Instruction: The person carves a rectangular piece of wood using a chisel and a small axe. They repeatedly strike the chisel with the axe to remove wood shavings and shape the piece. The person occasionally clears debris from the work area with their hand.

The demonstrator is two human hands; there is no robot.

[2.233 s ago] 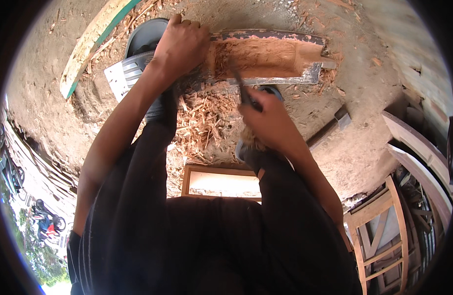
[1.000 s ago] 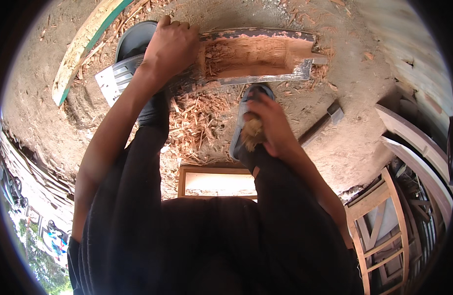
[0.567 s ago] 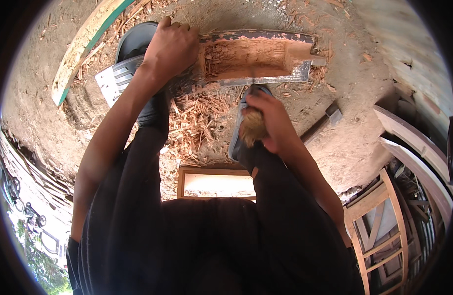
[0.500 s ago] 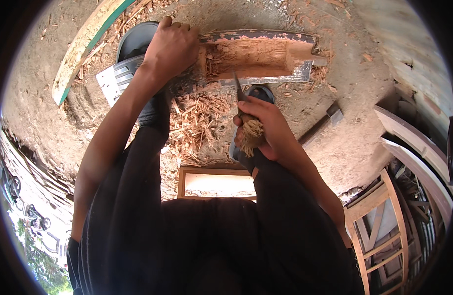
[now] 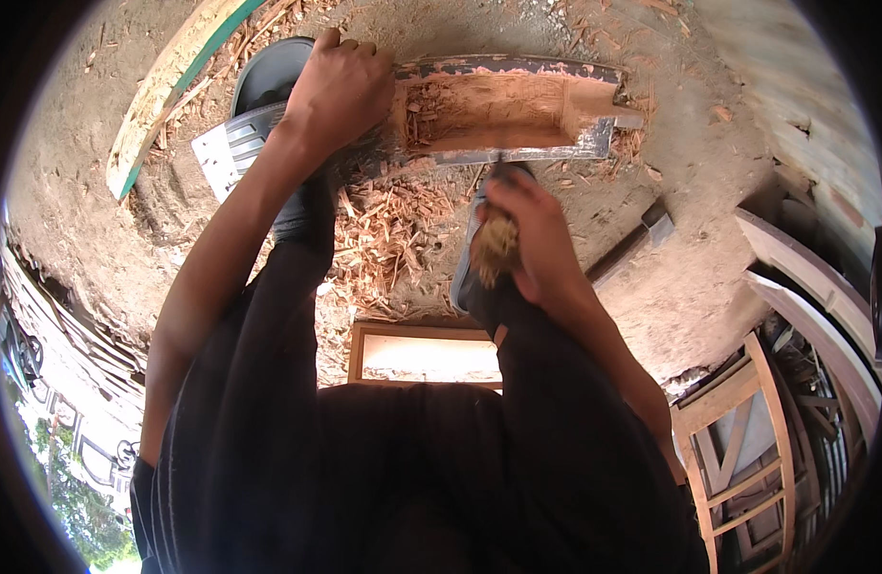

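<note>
A long wooden block (image 5: 518,153) with a dark, flaking surface lies across the ground in front of me. A rectangular hollow (image 5: 498,110) of raw reddish wood is cut into it, with loose chips at its left end. My left hand (image 5: 341,91) is closed over the block left of the hollow, fingers curled toward the far side. My right hand (image 5: 537,225) is wrapped round a chisel (image 5: 499,247) whose wooden butt is frayed. Its dark blade points away from me, near the block's near edge; the hand hides part of it.
Wood chips (image 5: 388,234) heap between my feet, which wear dark sandals (image 5: 269,77). A green-edged curved timber (image 5: 164,96) lies at far left. A hammer-like tool (image 5: 642,234) rests on the ground at right, near curved boards (image 5: 814,268) and a wooden frame (image 5: 738,430).
My right hand and the chisel have shifted right and slightly away from the hollow; less of the blade shows. My left hand stays on the block.
</note>
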